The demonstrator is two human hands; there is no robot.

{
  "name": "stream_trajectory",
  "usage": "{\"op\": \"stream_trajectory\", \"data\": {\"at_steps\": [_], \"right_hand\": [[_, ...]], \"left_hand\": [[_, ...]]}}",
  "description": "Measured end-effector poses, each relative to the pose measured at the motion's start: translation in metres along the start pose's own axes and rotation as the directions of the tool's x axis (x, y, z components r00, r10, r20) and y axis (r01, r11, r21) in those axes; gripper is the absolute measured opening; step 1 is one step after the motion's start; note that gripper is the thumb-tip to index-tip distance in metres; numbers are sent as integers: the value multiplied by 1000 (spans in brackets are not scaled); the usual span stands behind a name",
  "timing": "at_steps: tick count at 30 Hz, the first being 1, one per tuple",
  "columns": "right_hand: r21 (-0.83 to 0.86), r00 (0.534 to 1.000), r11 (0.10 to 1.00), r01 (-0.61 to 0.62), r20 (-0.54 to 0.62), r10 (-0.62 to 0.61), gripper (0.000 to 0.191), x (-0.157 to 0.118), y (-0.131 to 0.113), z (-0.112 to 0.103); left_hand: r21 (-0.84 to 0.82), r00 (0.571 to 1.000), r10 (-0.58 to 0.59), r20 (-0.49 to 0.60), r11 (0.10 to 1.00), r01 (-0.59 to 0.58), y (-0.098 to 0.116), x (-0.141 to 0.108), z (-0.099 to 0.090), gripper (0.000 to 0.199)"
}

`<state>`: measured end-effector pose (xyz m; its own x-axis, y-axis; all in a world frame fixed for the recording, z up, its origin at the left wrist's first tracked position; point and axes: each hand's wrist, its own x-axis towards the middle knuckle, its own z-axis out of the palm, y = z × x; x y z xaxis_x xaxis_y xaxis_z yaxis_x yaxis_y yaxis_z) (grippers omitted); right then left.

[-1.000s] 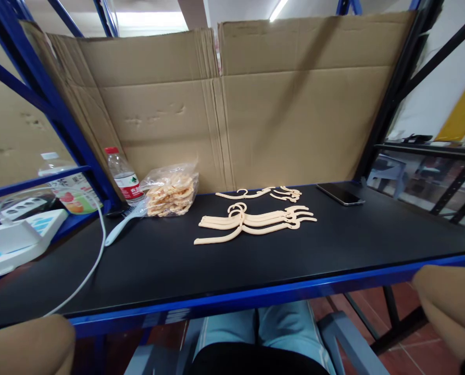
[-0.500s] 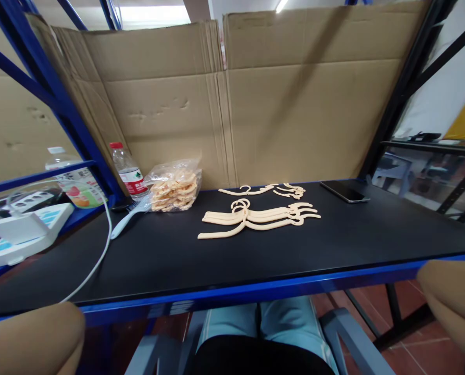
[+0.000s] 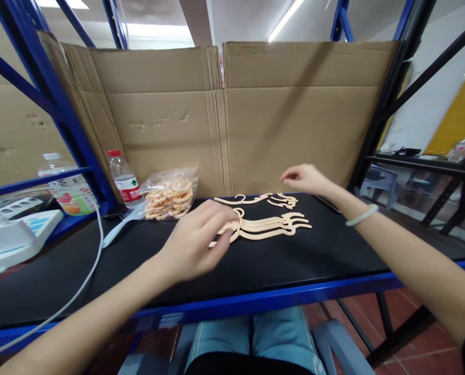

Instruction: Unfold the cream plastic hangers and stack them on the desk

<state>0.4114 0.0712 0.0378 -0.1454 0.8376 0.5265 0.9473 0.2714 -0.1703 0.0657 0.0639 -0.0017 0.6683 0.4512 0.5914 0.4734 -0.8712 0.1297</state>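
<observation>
Several cream-coloured clothes hangers (image 3: 261, 229) lie side by side on the black tabletop (image 3: 170, 291). My left hand (image 3: 199, 239) hovers over their left ends, fingers loosely bent and thumb apart; it hides part of the arms and hooks. Whether it touches them I cannot tell. Behind them lies a single hanger piece with a hook (image 3: 242, 200), and to its right a small group of curved cream pieces (image 3: 285, 201). My right hand (image 3: 304, 178), fingers bent and nothing visible in them, is above and right of that group.
At the back left stand a clear bag of cream pieces (image 3: 170, 198), a red-capped bottle (image 3: 126, 182) and a pale blue-handled brush (image 3: 118, 229). A white cable (image 3: 87, 281) crosses the left side. Cardboard (image 3: 170, 125) walls the back. A phone (image 3: 328, 204) lies partly behind my right forearm.
Both my hands have come into view over the table, the left to the hangers, the right toward the back. The view has tilted slightly upward. The hangers look unmoved.
</observation>
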Motion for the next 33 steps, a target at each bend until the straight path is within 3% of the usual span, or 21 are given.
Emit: {"op": "stream_trajectory", "data": {"at_steps": [1, 3, 7, 11, 17, 22, 27, 33], "right_hand": [[-48, 988, 998, -47, 144, 53, 20, 4, 6, 16], [-166, 920, 979, -115, 354, 168, 19, 10, 21, 46], [-239, 893, 957, -163, 376, 246, 11, 12, 45, 84], [-265, 907, 949, -174, 333, 259, 10, 11, 48, 95], [-256, 923, 947, -195, 279, 265, 9, 10, 45, 104], [-257, 922, 940, -225, 255, 291, 10, 8, 45, 108], [-264, 916, 933, -243, 253, 310, 6, 8, 44, 108], [-270, 904, 921, -281, 247, 348, 9, 7, 41, 103]], "left_hand": [[33, 999, 24, 39, 999, -26, -8, 10, 2, 24], [129, 990, 16, 142, 991, -34, -33, 34, 13, 26], [324, 921, -163, 355, 945, 42, -96, 80, 50, 32], [311, 880, -137, 455, 950, -13, -126, 99, 82, 32], [329, 880, -151, 451, 944, -7, -130, 107, 104, 25], [304, 900, -136, 414, 953, 4, -125, 108, 107, 18], [327, 945, -154, 289, 943, 54, -107, 105, 86, 21], [262, 995, -102, 22, 961, 93, -72, 86, 42, 16]]}}
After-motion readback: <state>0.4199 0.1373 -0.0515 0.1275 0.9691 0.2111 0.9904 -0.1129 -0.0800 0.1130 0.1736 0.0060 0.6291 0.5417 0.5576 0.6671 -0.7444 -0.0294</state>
